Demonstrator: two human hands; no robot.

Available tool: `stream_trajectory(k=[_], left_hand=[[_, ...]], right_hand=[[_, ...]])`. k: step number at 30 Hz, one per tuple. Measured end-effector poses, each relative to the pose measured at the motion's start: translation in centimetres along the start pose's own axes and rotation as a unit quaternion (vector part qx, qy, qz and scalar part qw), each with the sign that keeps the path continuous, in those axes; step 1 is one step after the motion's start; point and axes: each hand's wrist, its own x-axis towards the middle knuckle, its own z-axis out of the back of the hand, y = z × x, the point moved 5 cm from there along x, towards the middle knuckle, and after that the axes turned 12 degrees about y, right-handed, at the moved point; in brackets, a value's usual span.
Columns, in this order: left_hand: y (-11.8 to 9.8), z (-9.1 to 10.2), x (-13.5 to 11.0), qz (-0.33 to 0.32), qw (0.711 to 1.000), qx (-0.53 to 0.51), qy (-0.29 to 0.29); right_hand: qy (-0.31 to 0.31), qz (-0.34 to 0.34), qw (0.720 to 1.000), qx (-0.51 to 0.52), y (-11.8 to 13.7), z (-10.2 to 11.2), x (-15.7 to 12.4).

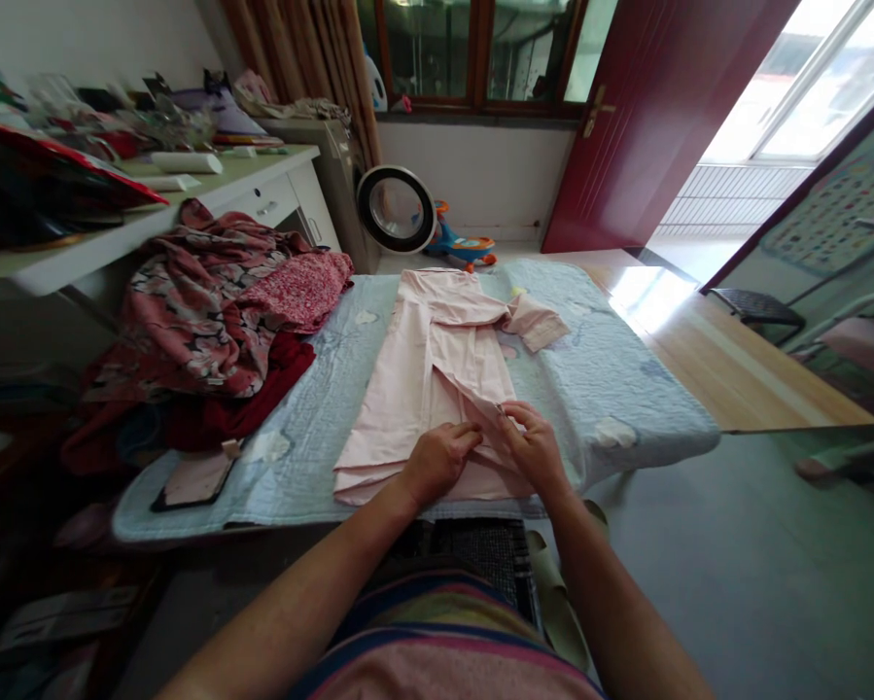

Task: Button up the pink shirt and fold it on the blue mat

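Garment (pixel 437 374) lies on the quilt (pixel 611 389); clothes heap (pixel 214 311) left of it (phone (pixel 192 481) before that heap).

Left hand (pixel 438 457) and right hand (pixel 533 449) pinch fold of pink garment (pixel 437 379) on blue quilt (pixel 611 389); patterned clothes pile (pixel 210 301) beside.

One pink garment (pixel 437 369): pale, thin cloth, long cut. Laid flat on quilted blue pad (pixel 611 389), running lengthwise 12 to 6 o'clock, wide end at 6. Right side folded inward, leaving a diagonal crease. Short sleeve sticks out toward 2 o'clock. Near edge layered, slightly rumpled.
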Motion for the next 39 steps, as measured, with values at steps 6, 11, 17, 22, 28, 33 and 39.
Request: stream_trajectory(k=[6,11,17,22,28,33,39], left_hand=[[0.0,-0.3,-0.8,-0.035,0.999,0.016,-0.027],[-0.9,-0.5,-2.1,-0.04,0.999,0.029,-0.002],[2.3,2.1,-4.9,0.048,0.995,0.04,-0.083],[9.3,3.5,-7.2,0.216,0.967,0.116,-0.063],[11.9,0.7,-9.1,0.283,0.948,0.142,0.031],[11.4,0.1,-9.3,0.276,0.946,0.167,0.023],[11.1,0.2,-9.4,0.26,0.946,0.191,-0.013]], right_hand=[[0.041,0.09,0.992,-0.084,0.8,-1.3,-0.9],[0.151,0.09,0.979,-0.105,0.9,-2.2,-1.1],[0.29,0.041,0.94,-0.176,2.5,-1.4,1.5],[0.312,0.068,0.911,-0.26,4.4,-2.1,5.5],[0.312,0.145,0.9,-0.269,5.5,-9.3,8.4],[0.367,0.154,0.857,-0.328,3.8,-13.5,8.6],[0.366,0.087,0.839,-0.394,1.3,-12.9,12.2]])
